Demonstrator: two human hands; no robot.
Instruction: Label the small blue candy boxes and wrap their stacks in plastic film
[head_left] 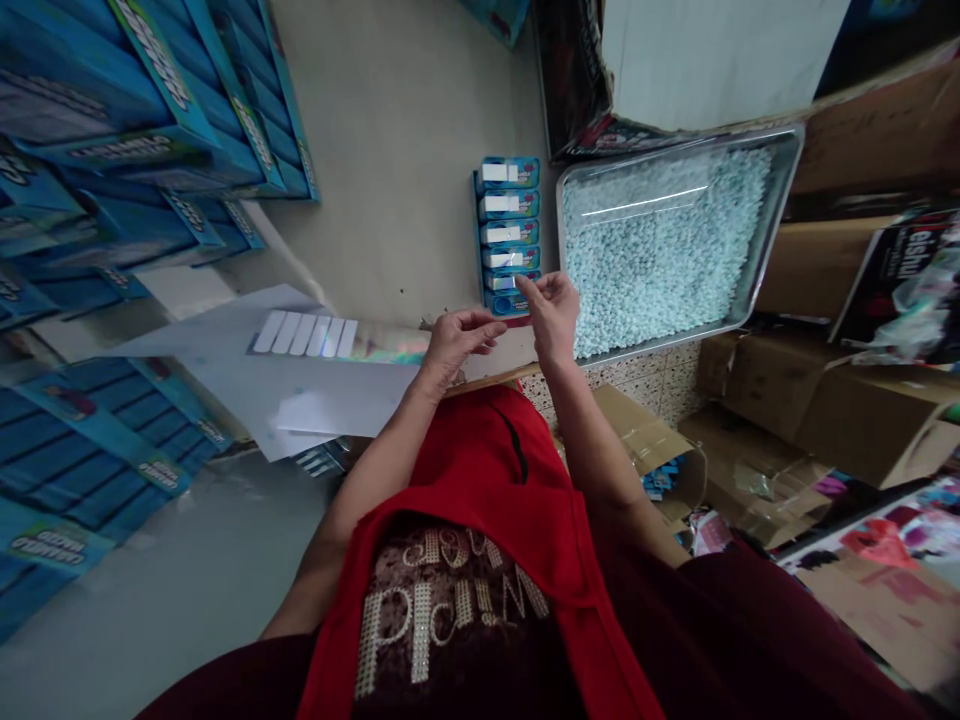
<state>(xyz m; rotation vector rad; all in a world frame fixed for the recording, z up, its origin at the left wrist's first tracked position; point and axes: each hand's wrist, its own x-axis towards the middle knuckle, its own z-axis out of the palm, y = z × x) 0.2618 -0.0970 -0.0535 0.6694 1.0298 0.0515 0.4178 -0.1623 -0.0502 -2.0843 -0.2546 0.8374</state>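
Beside the pellet tray (780, 215), right hand (553, 305) over blue packs (529, 208), its grip unclear, left hand (461, 342) part-open, any hold unclear.

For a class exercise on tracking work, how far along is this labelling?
Four blue packs already look done, each with a white strip. The right hand is at the fifth pack's strip, perhaps pressing it. The nearest pack shows no strip, so it seems left; spare strips lie leftward.
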